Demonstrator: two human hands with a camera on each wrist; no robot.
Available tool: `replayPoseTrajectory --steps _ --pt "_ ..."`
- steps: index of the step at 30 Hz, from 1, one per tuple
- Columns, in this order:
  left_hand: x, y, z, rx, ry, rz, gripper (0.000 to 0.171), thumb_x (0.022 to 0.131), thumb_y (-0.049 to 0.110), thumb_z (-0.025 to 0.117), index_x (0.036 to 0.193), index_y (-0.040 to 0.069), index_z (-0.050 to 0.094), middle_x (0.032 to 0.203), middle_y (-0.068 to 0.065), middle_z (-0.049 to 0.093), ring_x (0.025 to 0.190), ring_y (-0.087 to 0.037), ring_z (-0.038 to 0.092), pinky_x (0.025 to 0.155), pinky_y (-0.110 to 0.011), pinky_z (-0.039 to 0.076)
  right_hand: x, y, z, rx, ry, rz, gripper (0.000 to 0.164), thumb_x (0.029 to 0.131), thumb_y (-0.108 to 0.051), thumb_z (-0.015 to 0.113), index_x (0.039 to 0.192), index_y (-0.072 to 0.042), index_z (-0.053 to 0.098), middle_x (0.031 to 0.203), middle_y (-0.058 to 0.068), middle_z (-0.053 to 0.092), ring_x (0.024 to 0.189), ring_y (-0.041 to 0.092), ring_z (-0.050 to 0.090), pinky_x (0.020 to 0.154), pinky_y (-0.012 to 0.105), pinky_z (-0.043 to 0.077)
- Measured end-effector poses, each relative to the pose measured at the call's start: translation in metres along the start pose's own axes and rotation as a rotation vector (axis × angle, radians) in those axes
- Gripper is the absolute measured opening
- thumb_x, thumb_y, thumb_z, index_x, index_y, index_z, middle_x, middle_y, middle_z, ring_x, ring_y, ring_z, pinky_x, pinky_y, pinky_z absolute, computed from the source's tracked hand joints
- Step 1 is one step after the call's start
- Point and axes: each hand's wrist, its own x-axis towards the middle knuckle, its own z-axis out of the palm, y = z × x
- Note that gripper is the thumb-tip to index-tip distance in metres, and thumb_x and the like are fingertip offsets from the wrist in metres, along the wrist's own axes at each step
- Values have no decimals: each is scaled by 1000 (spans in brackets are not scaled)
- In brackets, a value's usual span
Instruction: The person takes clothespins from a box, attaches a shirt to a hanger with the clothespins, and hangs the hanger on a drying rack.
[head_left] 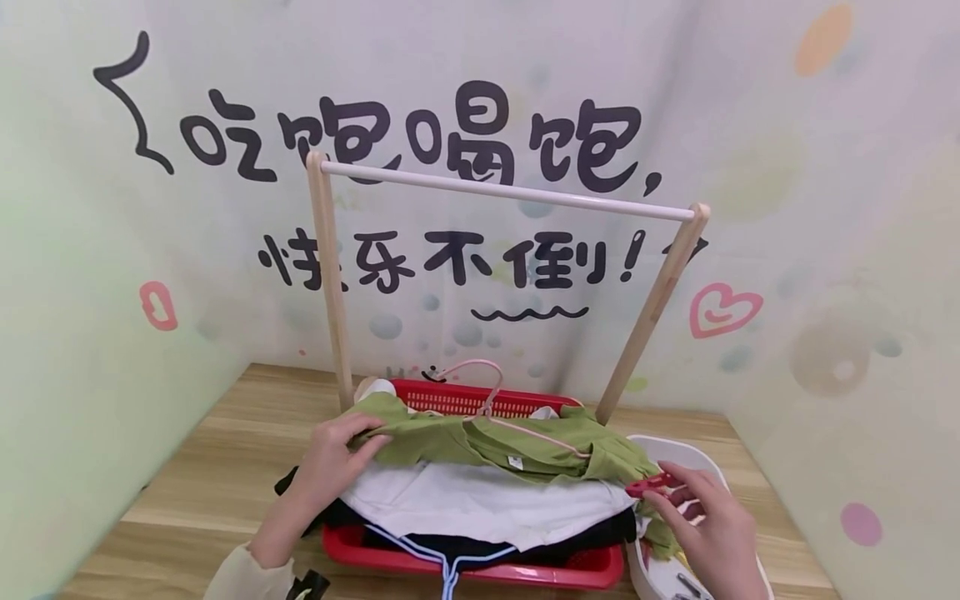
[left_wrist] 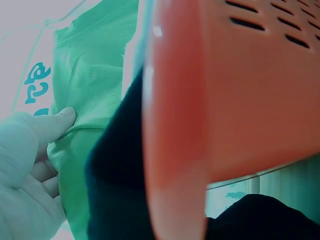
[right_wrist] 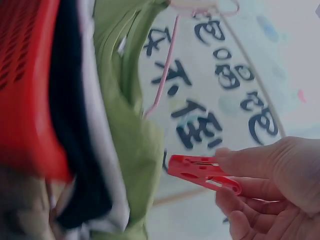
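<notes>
A green shirt (head_left: 450, 437) lies spread over a white garment (head_left: 480, 504) and a black garment on a red basket (head_left: 525, 575). Inside its neck sits a pink hanger (head_left: 491, 392), hook up. My left hand (head_left: 341, 458) pinches the shirt's left end between thumb and fingers, seen close in the left wrist view on the green cloth (left_wrist: 95, 95). In my right hand (head_left: 708, 521) a red clothespin (head_left: 648, 485) is pinched at the shirt's right end. The right wrist view shows the clothespin (right_wrist: 200, 170) beside the green cloth; whether it bites the cloth I cannot tell.
A wooden rack with a white rod (head_left: 510, 190) stands behind the basket. At the right, a white bin (head_left: 645, 575) holds small items, some grey clips among them. A blue hanger (head_left: 447, 562) sticks out at the basket's front. The patterned wall is close behind.
</notes>
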Motion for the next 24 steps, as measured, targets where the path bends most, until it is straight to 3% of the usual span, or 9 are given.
replayPoseTrajectory --steps 4,8,17,24 --pt "0 0 -1 19 9 4 23 62 -10 80 80 2 70 77 -4 68 69 -13 64 62 -12 50 12 -16 8 78 4 -59 49 54 16 79 99 2 68 76 3 60 64 -7 52 53 9 43" --pt "0 0 -1 26 2 3 23 62 -9 80 80 2 71 77 -4 69 69 -13 64 62 -13 50 19 -31 15 87 11 -90 50 53 14 82 99 1 68 75 3 61 61 -3 53 53 10 44" --pt "0 0 0 6 -9 -7 23 63 -9 80 81 2 71 78 -4 69 70 -13 65 63 -13 50 29 -61 35 111 -49 -81 45 56 5 85 94 -7 64 76 0 65 61 2 55 53 14 43" --pt "1 2 0 6 -9 -26 23 63 -9 80 81 2 71 78 -5 69 70 -13 65 63 -13 51 39 -94 56 250 -59 -250 43 60 2 85 96 -7 64 82 -3 64 64 4 56 54 18 45"
